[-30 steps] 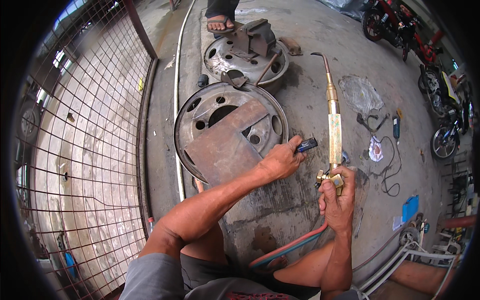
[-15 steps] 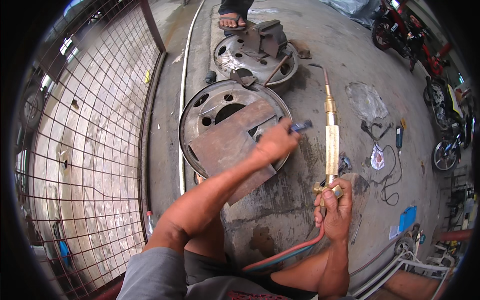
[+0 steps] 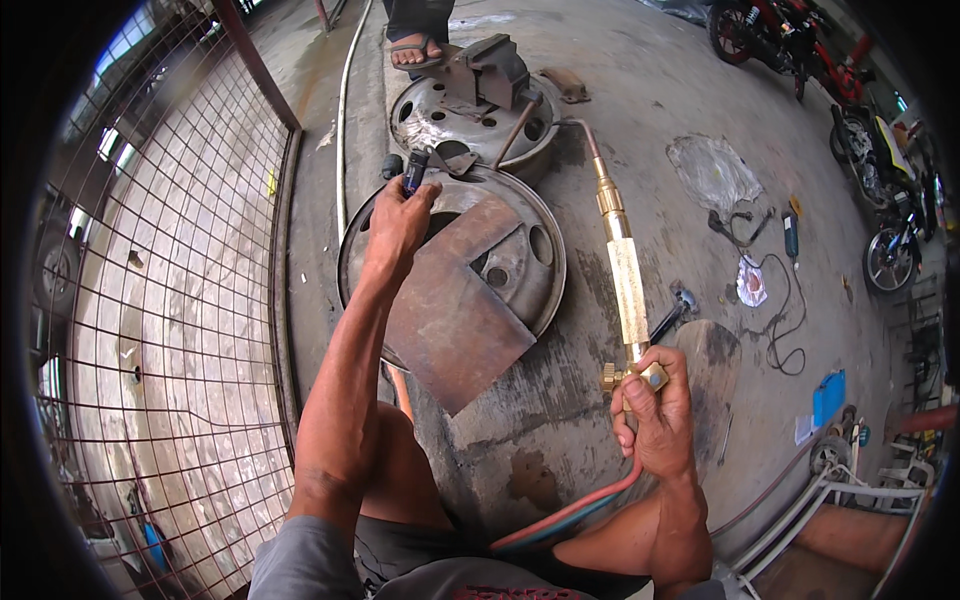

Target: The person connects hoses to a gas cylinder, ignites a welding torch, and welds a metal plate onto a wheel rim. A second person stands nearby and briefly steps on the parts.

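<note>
My left hand, fingers closed, grips a small dark blue and black lighter over the far left edge of a steel wheel rim. Across that rim lies a rusty flat steel plate, its near corner jutting past the edge. At the right, my right hand is wrapped around the valve end of a brass gas torch. The torch points away from me, its bent tip showing no visible flame. Red and blue hoses run from its base toward my lap.
A bench vise sits on a second wheel rim, beside another person's sandalled foot. Wire mesh fencing stands on the left. A hammer-like tool, plastic sheet, cable and motorcycles are to the right.
My left hand has swung left and away from me with the lighter, from the rim's right side to its far left edge. The torch stays in my right hand; the view has shifted slightly.
</note>
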